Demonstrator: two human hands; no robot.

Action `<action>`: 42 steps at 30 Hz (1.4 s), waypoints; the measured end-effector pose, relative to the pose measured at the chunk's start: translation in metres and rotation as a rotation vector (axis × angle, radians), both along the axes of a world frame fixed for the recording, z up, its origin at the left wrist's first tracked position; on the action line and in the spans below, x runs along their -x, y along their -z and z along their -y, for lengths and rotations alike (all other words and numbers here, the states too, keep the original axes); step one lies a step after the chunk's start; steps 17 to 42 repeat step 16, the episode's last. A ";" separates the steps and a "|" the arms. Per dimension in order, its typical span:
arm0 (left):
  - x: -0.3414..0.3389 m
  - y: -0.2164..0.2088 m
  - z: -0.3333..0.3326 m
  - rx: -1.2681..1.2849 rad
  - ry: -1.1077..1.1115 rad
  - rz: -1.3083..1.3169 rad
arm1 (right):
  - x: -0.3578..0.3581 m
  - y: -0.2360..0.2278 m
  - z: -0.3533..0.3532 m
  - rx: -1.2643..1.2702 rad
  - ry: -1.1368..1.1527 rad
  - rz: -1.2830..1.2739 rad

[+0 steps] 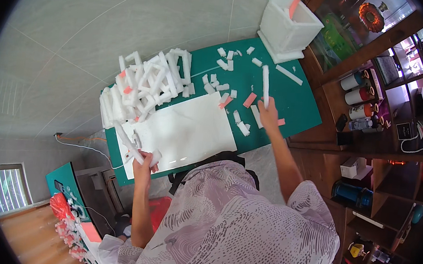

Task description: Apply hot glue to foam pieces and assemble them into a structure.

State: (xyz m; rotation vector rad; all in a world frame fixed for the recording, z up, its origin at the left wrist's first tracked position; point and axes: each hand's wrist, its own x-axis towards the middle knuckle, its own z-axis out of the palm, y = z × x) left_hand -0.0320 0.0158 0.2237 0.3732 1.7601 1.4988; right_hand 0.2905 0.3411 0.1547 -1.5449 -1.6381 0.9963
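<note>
My left hand (144,164) grips an angled white foam piece (129,144) at the near left edge of the table; its long arm points away and a short block juts to the right. On the other side, my right hand (269,112) is closed round the lower end of a straight white foam strip (265,81), which points away from me. Between the hands lies a glossy white board (186,130). Beside the left piece is a small pale object (136,137), too small to make out. Another foam strip (256,117) lies by my right hand.
White foam frames (150,79) are heaped along the table's back left. Foam offcuts (220,85) and pink pieces (249,99) lie scattered over the green tabletop (294,101). A white foam box (288,30) stands at the back right, beside wooden shelves (318,116).
</note>
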 end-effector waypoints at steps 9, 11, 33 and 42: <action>-0.040 0.037 -0.026 0.137 0.247 0.051 | -0.041 0.101 -0.002 -0.116 0.049 0.623; -0.050 0.038 -0.034 0.170 0.324 -0.045 | -0.030 0.089 0.023 -0.166 0.013 0.638; -0.073 0.029 -0.064 0.243 0.492 -0.276 | 0.028 0.058 0.073 0.212 -0.669 -0.131; -0.073 0.029 -0.064 0.243 0.492 -0.276 | 0.028 0.058 0.073 0.212 -0.669 -0.131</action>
